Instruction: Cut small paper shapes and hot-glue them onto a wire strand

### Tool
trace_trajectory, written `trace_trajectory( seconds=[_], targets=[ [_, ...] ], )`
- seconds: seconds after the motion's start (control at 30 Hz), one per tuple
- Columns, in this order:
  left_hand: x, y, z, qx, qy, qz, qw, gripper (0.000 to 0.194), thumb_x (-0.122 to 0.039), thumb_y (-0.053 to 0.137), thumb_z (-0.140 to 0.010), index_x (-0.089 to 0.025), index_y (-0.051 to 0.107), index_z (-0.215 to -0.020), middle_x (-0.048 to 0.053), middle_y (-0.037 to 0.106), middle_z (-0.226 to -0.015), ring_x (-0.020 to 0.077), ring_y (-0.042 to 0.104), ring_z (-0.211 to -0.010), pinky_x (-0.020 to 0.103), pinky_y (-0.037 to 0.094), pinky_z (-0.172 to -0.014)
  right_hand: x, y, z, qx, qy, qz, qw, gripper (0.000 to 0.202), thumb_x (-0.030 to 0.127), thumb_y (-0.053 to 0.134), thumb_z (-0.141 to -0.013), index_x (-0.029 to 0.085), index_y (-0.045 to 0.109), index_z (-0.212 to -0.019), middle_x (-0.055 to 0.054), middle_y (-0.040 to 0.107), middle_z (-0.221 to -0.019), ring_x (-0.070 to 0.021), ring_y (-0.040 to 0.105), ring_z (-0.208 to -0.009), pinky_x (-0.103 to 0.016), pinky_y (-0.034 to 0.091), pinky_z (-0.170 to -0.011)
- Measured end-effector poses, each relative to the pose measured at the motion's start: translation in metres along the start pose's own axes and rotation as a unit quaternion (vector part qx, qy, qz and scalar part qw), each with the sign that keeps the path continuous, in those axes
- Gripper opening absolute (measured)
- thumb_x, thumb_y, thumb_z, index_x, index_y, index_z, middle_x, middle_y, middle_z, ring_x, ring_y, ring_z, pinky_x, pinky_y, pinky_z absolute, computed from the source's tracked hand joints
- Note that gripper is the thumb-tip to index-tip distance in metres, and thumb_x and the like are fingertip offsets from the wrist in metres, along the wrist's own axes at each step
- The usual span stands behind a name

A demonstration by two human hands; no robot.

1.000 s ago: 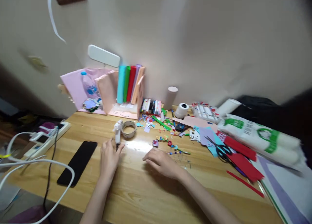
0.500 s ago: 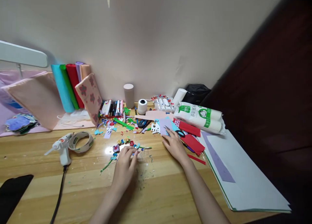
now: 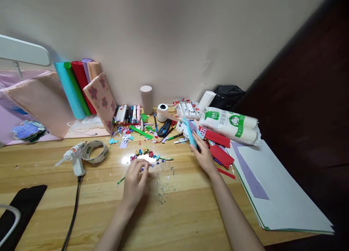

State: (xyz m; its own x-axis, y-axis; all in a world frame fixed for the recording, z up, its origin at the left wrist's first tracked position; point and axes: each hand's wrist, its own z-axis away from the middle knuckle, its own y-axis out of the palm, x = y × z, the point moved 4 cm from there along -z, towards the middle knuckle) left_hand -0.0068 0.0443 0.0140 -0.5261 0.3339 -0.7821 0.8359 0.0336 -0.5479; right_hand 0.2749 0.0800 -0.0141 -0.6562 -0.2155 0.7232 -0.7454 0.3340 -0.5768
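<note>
My left hand (image 3: 135, 178) rests on the table, fingers curled and pinched at a small flower garland (image 3: 151, 154). Yellow, red, purple and blue flowers sit along its curve, and its green ends stick out on either side; my hand hides part of it. To the right, my right hand (image 3: 204, 156) grips the edge of light blue and purple sheets (image 3: 190, 131), tilted up from the pile. Dark scissors handles (image 3: 207, 143) show partly behind its fingers. Red strips (image 3: 218, 137) lie just beyond that hand.
A hot glue gun (image 3: 77, 160) and a tape roll (image 3: 95, 151) stand at left. Markers (image 3: 127, 114), a utility knife (image 3: 164, 128) and coloured scraps lie along the back. White sheets (image 3: 283, 185) and wrapped paper cups (image 3: 231, 123) are at right.
My right hand has closed on the blue and purple sheets and tilted them up, uncovering pens beneath. The scissors blades no longer show. My left hand stays at the garland. The view has shifted slightly.
</note>
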Motion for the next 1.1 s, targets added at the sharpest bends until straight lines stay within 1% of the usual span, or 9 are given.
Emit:
trace_trajectory(
  seconds=[0.13, 0.2, 0.27, 0.47, 0.63, 0.73, 0.87, 0.97, 1.1],
  targets=[
    [0.034, -0.039, 0.008, -0.029, -0.104, -0.087, 0.990, 0.023, -0.038, 0.044, -0.088, -0.021, 0.059, -0.092, 0.006, 0.058, -0.096, 0.0204, 0.053, -0.090, 0.031, 0.042, -0.073, -0.002, -0.003, 0.001, -0.050, 0.030, -0.076, 0.995, 0.039, 0.035, 0.046, -0.089, 0.021, 0.054, -0.126, -0.008, 0.048, -0.134, -0.0221, 0.041, -0.126, -0.044, 0.030, -0.107],
    [0.054, -0.052, 0.014, -0.012, -0.154, -0.122, 0.980, 0.026, -0.042, 0.047, -0.086, -0.020, 0.059, -0.090, 0.006, 0.059, -0.094, 0.0216, 0.054, -0.088, 0.033, 0.042, -0.076, -0.001, -0.004, 0.002, -0.077, 0.025, -0.076, 0.994, 0.039, 0.033, 0.046, -0.089, 0.021, 0.055, -0.125, -0.008, 0.049, -0.133, -0.0220, 0.042, -0.125, -0.044, 0.030, -0.107],
    [0.066, -0.059, 0.018, 0.006, -0.174, -0.147, 0.974, 0.028, -0.045, 0.049, -0.084, -0.020, 0.060, -0.088, 0.006, 0.060, -0.093, 0.0225, 0.055, -0.089, 0.035, 0.042, -0.080, 0.003, -0.004, 0.004, -0.093, 0.006, -0.062, 0.994, 0.039, 0.031, 0.046, -0.089, 0.022, 0.053, -0.126, -0.008, 0.048, -0.134, -0.0220, 0.042, -0.125, -0.043, 0.031, -0.107],
    [0.073, -0.058, 0.021, 0.072, -0.181, -0.149, 0.969, 0.025, -0.043, 0.056, -0.078, -0.020, 0.062, -0.085, 0.006, 0.062, -0.090, 0.0218, 0.057, -0.084, 0.033, 0.044, -0.075, 0.026, -0.011, 0.010, -0.126, -0.051, -0.070, 0.988, 0.050, 0.029, 0.050, -0.087, 0.023, 0.041, -0.136, -0.007, 0.034, -0.143, -0.0261, 0.031, -0.132, -0.046, 0.032, -0.106],
    [0.073, -0.056, 0.023, 0.080, -0.157, -0.144, 0.974, 0.015, -0.034, 0.055, -0.078, -0.020, 0.060, -0.078, 0.005, 0.061, -0.084, 0.0216, 0.057, -0.080, 0.033, 0.044, -0.071, 0.040, -0.016, 0.014, -0.175, -0.055, -0.187, 0.965, 0.044, 0.022, 0.054, -0.085, 0.026, 0.050, -0.129, -0.005, 0.041, -0.139, -0.0262, 0.037, -0.128, -0.043, 0.040, -0.101],
    [0.073, -0.055, 0.025, 0.059, -0.148, -0.136, 0.978, 0.013, -0.030, 0.051, -0.080, -0.020, 0.059, -0.076, 0.005, 0.061, -0.081, 0.0217, 0.056, -0.079, 0.034, 0.043, -0.071, 0.036, -0.021, 0.014, -0.241, -0.020, -0.256, 0.936, 0.038, 0.020, 0.060, -0.080, 0.022, 0.061, -0.117, -0.006, 0.050, -0.131, -0.0258, 0.045, -0.122, -0.040, 0.046, -0.094],
    [0.075, -0.055, 0.028, 0.024, -0.162, -0.112, 0.980, 0.014, -0.030, 0.050, -0.081, -0.019, 0.058, -0.076, 0.005, 0.062, -0.082, 0.0216, 0.057, -0.080, 0.033, 0.043, -0.072, 0.020, -0.030, 0.012, -0.328, 0.053, -0.365, 0.870, 0.031, 0.020, 0.067, -0.071, 0.018, 0.068, -0.103, -0.006, 0.063, -0.112, -0.0185, 0.060, -0.100, -0.031, 0.054, -0.079],
    [0.078, -0.057, 0.027, 0.010, -0.177, -0.097, 0.979, 0.016, -0.032, 0.049, -0.081, -0.019, 0.059, -0.079, 0.006, 0.063, -0.083, 0.0216, 0.058, -0.080, 0.032, 0.043, -0.072, 0.008, -0.032, 0.011, -0.332, 0.102, -0.414, 0.841, 0.028, 0.020, 0.071, -0.067, 0.018, 0.070, -0.095, -0.003, 0.068, -0.097, -0.0105, 0.062, -0.077, -0.023, 0.053, -0.066],
    [0.083, -0.059, 0.018, 0.002, -0.188, -0.094, 0.978, 0.019, -0.033, 0.049, -0.080, -0.017, 0.059, -0.079, 0.006, 0.064, -0.082, 0.0214, 0.058, -0.078, 0.032, 0.043, -0.070, -0.005, -0.025, 0.010, -0.281, 0.156, -0.451, 0.833, 0.028, 0.022, 0.078, -0.060, 0.018, 0.071, -0.087, -0.001, 0.069, -0.081, -0.0076, 0.059, -0.059, -0.020, 0.050, -0.055]
  ],
)
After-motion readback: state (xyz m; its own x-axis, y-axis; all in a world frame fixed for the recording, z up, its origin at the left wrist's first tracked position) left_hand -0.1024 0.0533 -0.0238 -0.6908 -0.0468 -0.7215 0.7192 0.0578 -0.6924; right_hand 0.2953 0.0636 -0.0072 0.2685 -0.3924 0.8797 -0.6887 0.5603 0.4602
